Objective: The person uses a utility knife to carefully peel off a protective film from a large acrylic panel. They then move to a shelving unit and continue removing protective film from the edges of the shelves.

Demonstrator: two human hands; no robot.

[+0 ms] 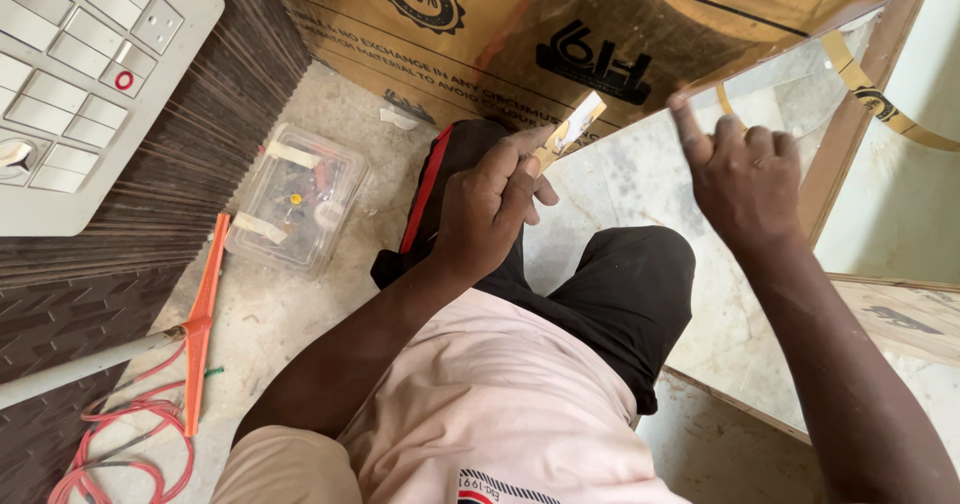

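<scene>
My left hand (pixel 495 204) pinches a small strip of tape or film (pixel 572 129), white and gold, held up in front of a gold mirrored panel (pixel 600 24). My right hand (pixel 740 169) is raised to the right of it, index finger stretched out and touching the lower edge of that panel, the other fingers curled with nothing in them. Below the hands are my bent knees in black trousers (pixel 610 284) and my pink shirt.
A clear plastic box (pixel 298 199) of small parts sits on the concrete floor at left. An orange-handled tool (pixel 203 314) and red wires (pixel 120 444) lie beside it. A white switch panel (pixel 80 74) hangs on the dark ribbed wall. A loose gold strip (pixel 880 104) hangs at right.
</scene>
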